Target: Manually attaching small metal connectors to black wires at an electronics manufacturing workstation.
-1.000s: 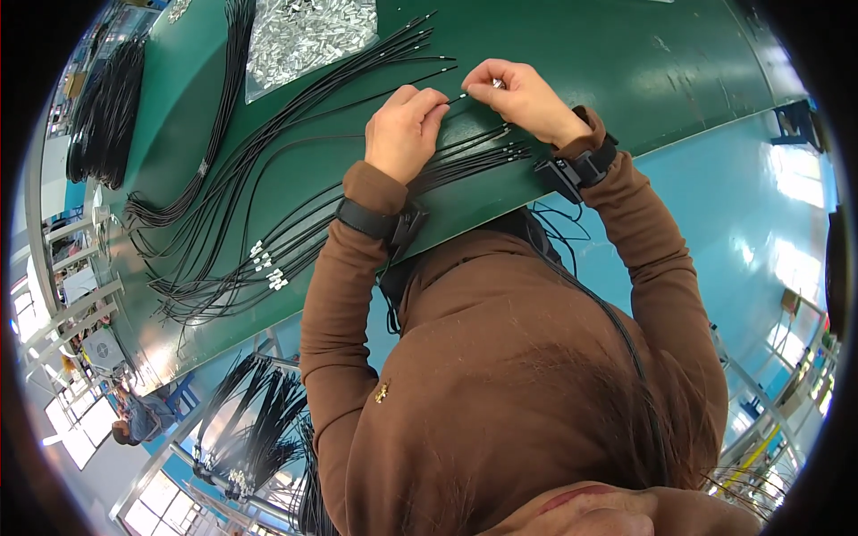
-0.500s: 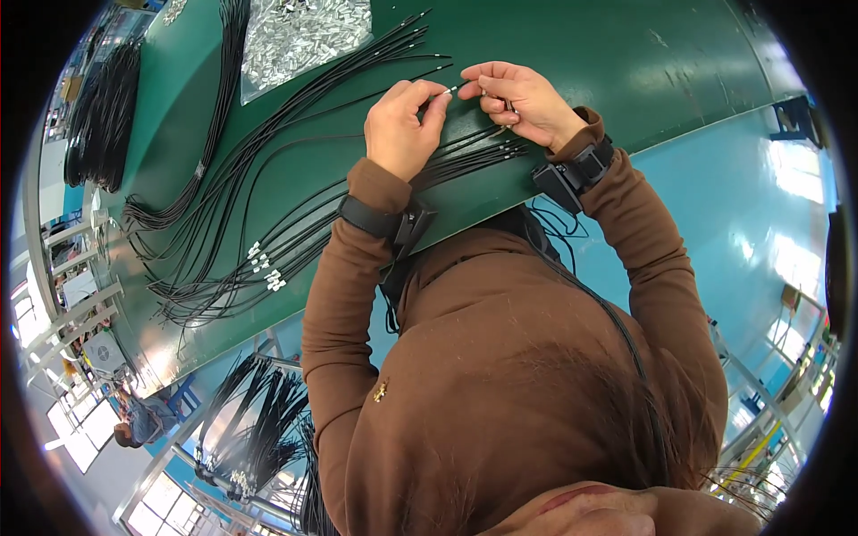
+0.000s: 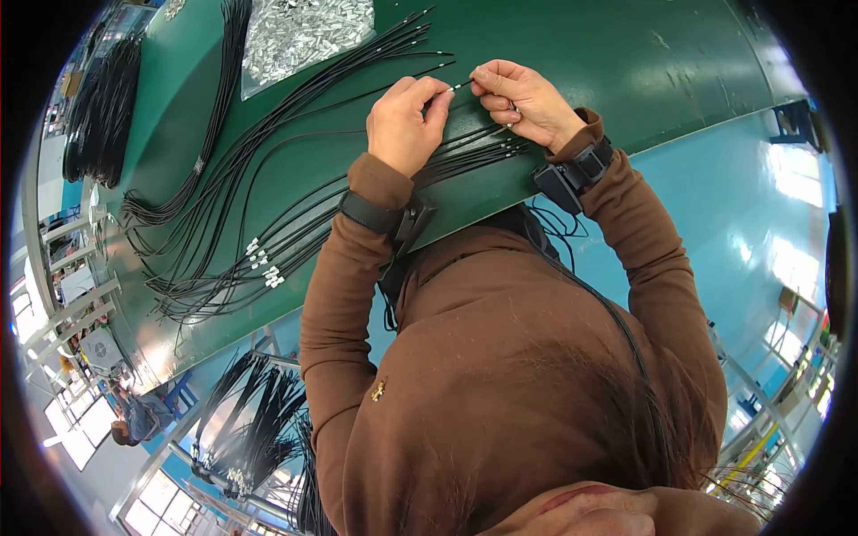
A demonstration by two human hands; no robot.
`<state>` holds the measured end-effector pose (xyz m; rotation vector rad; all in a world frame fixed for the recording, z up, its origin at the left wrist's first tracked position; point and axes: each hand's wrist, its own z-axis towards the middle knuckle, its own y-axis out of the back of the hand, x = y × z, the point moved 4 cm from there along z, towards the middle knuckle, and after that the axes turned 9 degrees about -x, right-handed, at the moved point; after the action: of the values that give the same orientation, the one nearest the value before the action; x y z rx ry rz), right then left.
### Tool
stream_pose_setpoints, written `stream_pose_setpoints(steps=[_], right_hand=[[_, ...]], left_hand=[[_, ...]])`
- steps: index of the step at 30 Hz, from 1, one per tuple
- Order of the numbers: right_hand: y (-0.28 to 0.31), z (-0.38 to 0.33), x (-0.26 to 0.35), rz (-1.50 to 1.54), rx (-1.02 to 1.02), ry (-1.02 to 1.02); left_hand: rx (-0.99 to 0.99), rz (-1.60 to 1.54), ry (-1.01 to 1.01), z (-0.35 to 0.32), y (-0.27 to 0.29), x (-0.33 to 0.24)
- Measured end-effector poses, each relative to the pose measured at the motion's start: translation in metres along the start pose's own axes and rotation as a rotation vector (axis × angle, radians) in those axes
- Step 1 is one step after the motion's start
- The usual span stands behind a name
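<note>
My left hand [image 3: 404, 123] pinches a thin black cable [image 3: 464, 84] close to its end, where a small whitish piece shows at the fingertips. My right hand [image 3: 527, 100] has its thumb and forefinger closed on the tip of that same cable. Its other fingers are curled, and a bit of something small and shiny shows among them, too small to name. Below both hands lie more black cables [image 3: 478, 159], their ends pointing right. Another bundle of black cables [image 3: 357, 62] with small light tips fans out beyond my left hand.
A clear bag of small silvery sleeves [image 3: 308, 36] lies at the far side of the green table [image 3: 626, 54]. White connectors [image 3: 262, 261] sit on cables at the left. Coiled black cables [image 3: 103, 112] stand far left; a rack of cables [image 3: 255, 411] is below the table edge. A person [image 3: 138, 418] sits beyond.
My right thumb and forefinger have closed on the cable tip; they were apart from it, with the forefinger stretched out. My left hand has barely moved.
</note>
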<state>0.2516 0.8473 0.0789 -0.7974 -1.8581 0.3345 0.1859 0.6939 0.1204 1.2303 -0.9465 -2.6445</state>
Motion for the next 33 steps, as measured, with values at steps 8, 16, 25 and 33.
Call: stream_pose_setpoints(steps=[8,16,25,33], right_hand=[[-0.009,0.003,-0.004,-0.498,-0.033,0.123],[-0.012,-0.006,0.002,-0.327,-0.126,0.096],[0.003,-0.001,0.005,-0.330,-0.124,0.190],[0.032,-0.001,0.008,-0.462,-0.235,0.125]], left_hand=[[0.011,0.043,-0.101,0.000,-0.006,-0.009],[-0.031,0.000,-0.011,0.002,-0.007,-0.007],[0.026,0.122,-0.019,-0.004,0.033,0.025],[0.114,0.457,0.182,-0.065,0.174,0.108]])
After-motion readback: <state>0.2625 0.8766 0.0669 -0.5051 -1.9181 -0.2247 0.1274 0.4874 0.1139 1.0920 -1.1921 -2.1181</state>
